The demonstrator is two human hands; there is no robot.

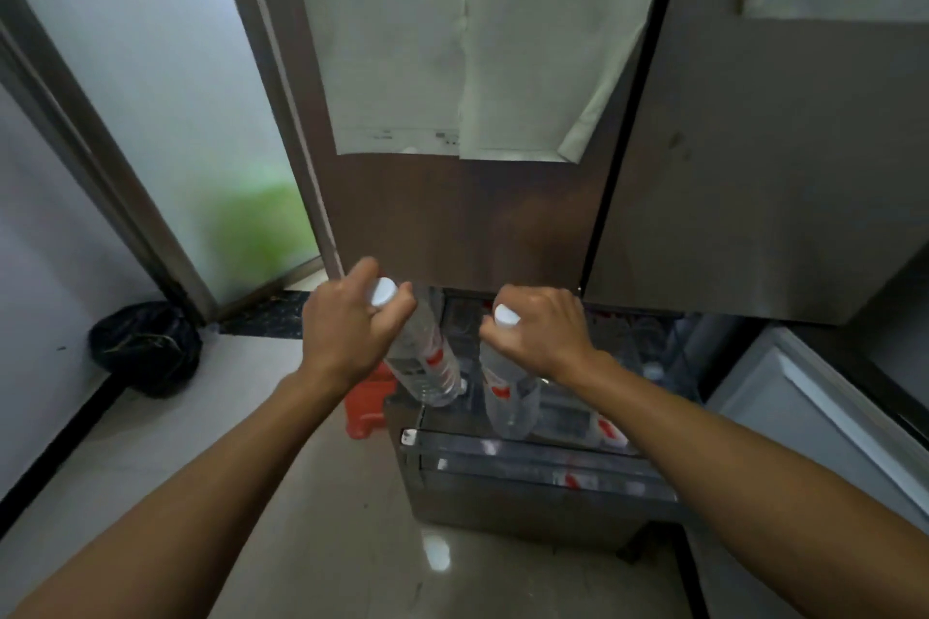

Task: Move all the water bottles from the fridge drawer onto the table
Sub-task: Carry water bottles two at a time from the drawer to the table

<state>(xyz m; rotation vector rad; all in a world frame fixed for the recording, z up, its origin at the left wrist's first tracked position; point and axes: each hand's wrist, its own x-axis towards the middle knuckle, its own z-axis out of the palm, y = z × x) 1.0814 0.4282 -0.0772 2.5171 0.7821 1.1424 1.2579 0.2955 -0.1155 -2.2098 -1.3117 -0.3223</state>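
My left hand [347, 327] grips the neck of a clear water bottle [425, 362] with a white cap and red label, held above the left end of the open fridge drawer [528, 483]. My right hand [540, 332] grips the neck of a second water bottle [507, 397] of the same kind, hanging over the drawer's middle. Both bottles hang roughly upright, caps up. More bottles [603, 430] with red labels lie inside the drawer, partly hidden by my right arm. The table is not in view.
The brown fridge door [467, 216] with white papers stuck on it rises right behind my hands. A red object [367, 410] stands on the tiled floor left of the drawer. A black bin bag [146, 347] sits at the far left. A grey cabinet [804, 417] stands right.
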